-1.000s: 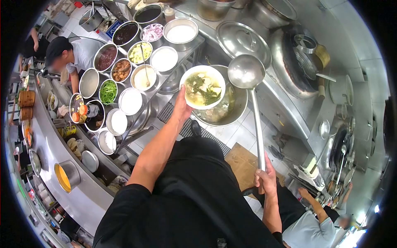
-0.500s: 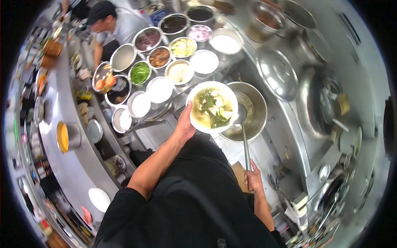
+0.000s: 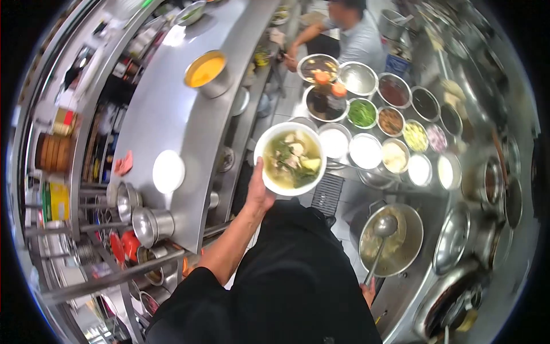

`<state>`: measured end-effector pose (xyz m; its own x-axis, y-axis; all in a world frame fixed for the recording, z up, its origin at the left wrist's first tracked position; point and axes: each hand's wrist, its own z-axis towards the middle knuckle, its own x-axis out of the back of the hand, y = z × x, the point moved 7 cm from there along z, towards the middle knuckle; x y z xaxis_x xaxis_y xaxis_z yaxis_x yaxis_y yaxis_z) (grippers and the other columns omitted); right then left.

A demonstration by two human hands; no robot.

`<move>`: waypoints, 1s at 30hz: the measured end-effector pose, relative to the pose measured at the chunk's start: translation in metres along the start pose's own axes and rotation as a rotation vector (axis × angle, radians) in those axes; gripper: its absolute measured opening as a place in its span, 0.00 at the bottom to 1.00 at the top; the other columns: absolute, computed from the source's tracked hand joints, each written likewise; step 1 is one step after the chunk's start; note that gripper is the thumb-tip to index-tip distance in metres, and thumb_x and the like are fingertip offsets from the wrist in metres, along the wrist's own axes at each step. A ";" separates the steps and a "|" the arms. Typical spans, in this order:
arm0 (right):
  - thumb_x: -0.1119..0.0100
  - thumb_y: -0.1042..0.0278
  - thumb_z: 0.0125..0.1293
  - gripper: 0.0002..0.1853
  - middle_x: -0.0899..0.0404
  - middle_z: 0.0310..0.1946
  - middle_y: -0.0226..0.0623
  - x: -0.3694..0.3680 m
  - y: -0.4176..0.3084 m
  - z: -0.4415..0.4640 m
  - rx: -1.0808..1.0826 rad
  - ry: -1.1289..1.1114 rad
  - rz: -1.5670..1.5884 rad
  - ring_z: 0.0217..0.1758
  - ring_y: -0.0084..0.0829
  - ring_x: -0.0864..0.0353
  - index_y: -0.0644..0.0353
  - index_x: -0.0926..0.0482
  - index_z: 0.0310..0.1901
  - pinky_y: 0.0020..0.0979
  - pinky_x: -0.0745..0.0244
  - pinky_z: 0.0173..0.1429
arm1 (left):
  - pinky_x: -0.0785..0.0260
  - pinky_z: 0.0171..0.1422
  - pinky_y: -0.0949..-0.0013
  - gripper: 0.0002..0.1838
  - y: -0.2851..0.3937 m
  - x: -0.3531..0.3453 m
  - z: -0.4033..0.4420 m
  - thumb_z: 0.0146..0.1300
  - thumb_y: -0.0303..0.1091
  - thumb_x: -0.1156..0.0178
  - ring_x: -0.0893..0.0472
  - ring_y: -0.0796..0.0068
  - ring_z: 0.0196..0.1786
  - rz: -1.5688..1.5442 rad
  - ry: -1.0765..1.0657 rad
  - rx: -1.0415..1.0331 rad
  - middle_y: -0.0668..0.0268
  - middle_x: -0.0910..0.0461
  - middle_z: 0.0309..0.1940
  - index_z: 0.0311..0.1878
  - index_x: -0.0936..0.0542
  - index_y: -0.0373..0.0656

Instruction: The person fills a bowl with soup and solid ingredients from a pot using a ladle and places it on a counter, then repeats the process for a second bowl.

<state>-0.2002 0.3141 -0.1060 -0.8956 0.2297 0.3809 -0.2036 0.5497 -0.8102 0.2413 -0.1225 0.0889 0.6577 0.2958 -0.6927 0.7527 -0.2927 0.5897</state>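
My left hand (image 3: 261, 190) grips the near left rim of a white bowl (image 3: 259, 150), its thumb on the edge. Pale broth, leafy greens and light chunks fill this bowl of soup (image 3: 295, 157), held level in front of my body. At the lower right, my right hand (image 3: 368, 291) is closed around the handle of a ladle (image 3: 377, 252). The ladle's round head rests over a large steel pot (image 3: 421, 246) with cloudy broth in it. Part of my right hand is cut from sight by my dark clothing.
Left of me runs a steel counter (image 3: 137, 123) bearing an orange-filled container (image 3: 207, 71) and a white dish (image 3: 169, 171). Ahead stand several ingredient tubs, one with chopped greens (image 3: 362, 113). A co-worker (image 3: 358, 43) is behind them. A lid (image 3: 452, 238) lies at right.
My view has swung left, so the counter sits nearer the middle and the pot farther right. The bowl has come away from above the pot. Both hands keep their hold.
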 end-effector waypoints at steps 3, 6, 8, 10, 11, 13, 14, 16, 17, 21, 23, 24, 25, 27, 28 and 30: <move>0.47 0.78 0.64 0.43 0.28 0.23 0.31 -0.007 -0.060 0.003 -0.531 0.133 0.509 0.18 0.22 0.30 0.53 0.52 0.79 0.24 0.33 0.20 | 0.31 0.71 0.56 0.32 0.065 0.040 0.002 0.79 0.56 0.59 0.26 0.61 0.68 0.035 0.137 -0.227 0.58 0.29 0.68 0.73 0.37 0.42; 0.46 0.78 0.62 0.42 0.28 0.26 0.32 -0.012 -0.057 0.016 -0.466 0.035 0.508 0.21 0.23 0.29 0.55 0.49 0.79 0.24 0.32 0.24 | 0.24 0.65 0.55 0.31 0.114 0.094 0.011 0.79 0.56 0.61 0.22 0.61 0.64 0.037 0.308 -0.296 0.59 0.26 0.65 0.71 0.36 0.42; 0.46 0.78 0.61 0.42 0.30 0.26 0.31 -0.013 -0.059 0.023 -0.497 0.065 0.513 0.22 0.23 0.30 0.56 0.47 0.78 0.24 0.32 0.26 | 0.23 0.65 0.56 0.31 0.142 0.126 0.024 0.79 0.56 0.62 0.22 0.61 0.64 0.015 0.348 -0.413 0.57 0.26 0.65 0.71 0.36 0.40; 0.46 0.78 0.61 0.42 0.31 0.26 0.31 -0.014 -0.052 0.027 -0.529 0.102 0.520 0.23 0.23 0.30 0.58 0.46 0.78 0.25 0.33 0.28 | 0.19 0.59 0.52 0.31 0.161 0.155 0.035 0.79 0.56 0.62 0.20 0.59 0.61 0.045 0.379 -0.439 0.56 0.25 0.63 0.70 0.36 0.39; 0.46 0.78 0.61 0.41 0.32 0.26 0.30 -0.011 -0.033 0.027 -0.509 0.073 0.440 0.23 0.22 0.31 0.58 0.46 0.78 0.25 0.34 0.29 | 0.17 0.55 0.51 0.31 0.169 0.171 0.040 0.79 0.56 0.62 0.18 0.57 0.59 0.041 0.441 -0.465 0.55 0.25 0.62 0.69 0.36 0.39; 0.46 0.78 0.61 0.41 0.34 0.26 0.29 -0.006 -0.017 0.029 -0.485 0.040 0.355 0.24 0.22 0.32 0.58 0.45 0.77 0.25 0.35 0.30 | 0.14 0.43 0.52 0.30 0.183 0.204 0.052 0.78 0.56 0.61 0.15 0.55 0.53 0.049 0.577 -0.500 0.53 0.24 0.59 0.67 0.35 0.38; 0.47 0.77 0.61 0.40 0.34 0.26 0.29 -0.006 -0.013 0.030 -0.515 0.045 0.401 0.24 0.22 0.33 0.59 0.45 0.77 0.26 0.35 0.30 | 0.14 0.43 0.52 0.30 0.189 0.208 0.058 0.78 0.56 0.61 0.15 0.55 0.53 0.045 0.581 -0.504 0.53 0.24 0.59 0.67 0.35 0.38; 0.47 0.77 0.62 0.40 0.34 0.26 0.29 -0.006 -0.006 0.032 -0.546 0.048 0.443 0.24 0.22 0.33 0.59 0.45 0.77 0.26 0.36 0.30 | 0.13 0.41 0.55 0.31 0.200 0.222 0.060 0.78 0.57 0.60 0.14 0.56 0.50 0.067 0.751 -0.561 0.52 0.23 0.58 0.66 0.34 0.38; 0.46 0.77 0.62 0.39 0.33 0.27 0.30 -0.006 -0.005 0.034 -0.546 0.051 0.445 0.24 0.22 0.33 0.59 0.44 0.77 0.26 0.36 0.30 | 0.14 0.38 0.58 0.30 0.204 0.231 0.064 0.77 0.56 0.57 0.14 0.58 0.47 0.032 0.769 -0.543 0.52 0.21 0.55 0.65 0.33 0.38; 0.45 0.77 0.62 0.39 0.30 0.28 0.32 -0.002 0.007 0.038 -0.522 0.106 0.365 0.25 0.22 0.32 0.60 0.43 0.77 0.26 0.36 0.30 | 0.15 0.37 0.60 0.29 0.217 0.259 0.079 0.77 0.55 0.55 0.14 0.58 0.47 0.029 0.911 -0.502 0.52 0.20 0.52 0.64 0.31 0.38; 0.45 0.77 0.62 0.38 0.30 0.28 0.33 0.000 -0.015 0.048 0.010 0.021 -0.048 0.25 0.22 0.32 0.61 0.42 0.76 0.25 0.35 0.30 | 0.16 0.35 0.62 0.29 0.225 0.266 0.081 0.76 0.55 0.53 0.14 0.60 0.42 0.038 0.937 -0.565 0.53 0.19 0.49 0.63 0.31 0.37; 0.46 0.77 0.62 0.38 0.29 0.29 0.33 -0.012 -0.038 0.038 0.548 -0.070 -0.452 0.26 0.21 0.32 0.63 0.41 0.75 0.24 0.35 0.30 | 0.16 0.35 0.62 0.29 0.224 0.270 0.077 0.76 0.55 0.53 0.14 0.60 0.42 0.041 0.946 -0.563 0.53 0.19 0.49 0.63 0.31 0.37; 0.46 0.77 0.62 0.38 0.29 0.29 0.33 -0.012 -0.041 0.037 0.542 -0.079 -0.453 0.26 0.21 0.32 0.63 0.41 0.75 0.24 0.35 0.30 | 0.17 0.37 0.61 0.32 0.221 0.273 0.072 0.74 0.58 0.51 0.16 0.60 0.42 0.057 0.930 -0.550 0.52 0.19 0.49 0.64 0.32 0.36; 0.46 0.77 0.61 0.37 0.28 0.27 0.32 0.004 0.002 0.037 -0.448 0.140 0.335 0.24 0.21 0.32 0.59 0.38 0.75 0.23 0.34 0.29 | 0.21 0.49 0.55 0.46 0.205 0.273 0.051 0.66 0.70 0.48 0.21 0.57 0.44 0.072 0.981 -0.519 0.49 0.22 0.46 0.68 0.37 0.34; 0.47 0.77 0.61 0.37 0.29 0.26 0.31 0.000 -0.023 0.033 -0.505 0.140 0.265 0.23 0.20 0.33 0.56 0.38 0.75 0.23 0.34 0.27 | 0.23 0.52 0.52 0.51 0.190 0.283 0.040 0.63 0.75 0.50 0.22 0.54 0.46 -0.104 0.943 -0.461 0.47 0.23 0.47 0.68 0.38 0.33; 0.49 0.77 0.63 0.38 0.34 0.20 0.25 -0.032 -0.111 0.021 -0.529 0.013 0.329 0.18 0.18 0.36 0.48 0.41 0.76 0.22 0.37 0.19 | 0.26 0.56 0.46 0.60 0.162 0.365 0.028 0.56 0.85 0.56 0.22 0.50 0.46 -0.307 0.760 -0.347 0.46 0.23 0.45 0.64 0.37 0.29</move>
<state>-0.1570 0.2287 -0.0381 -0.8723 0.4631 0.1570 0.3090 0.7709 -0.5569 0.6027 -0.0869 -0.0802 0.1741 0.8756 -0.4507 0.7839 0.1538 0.6016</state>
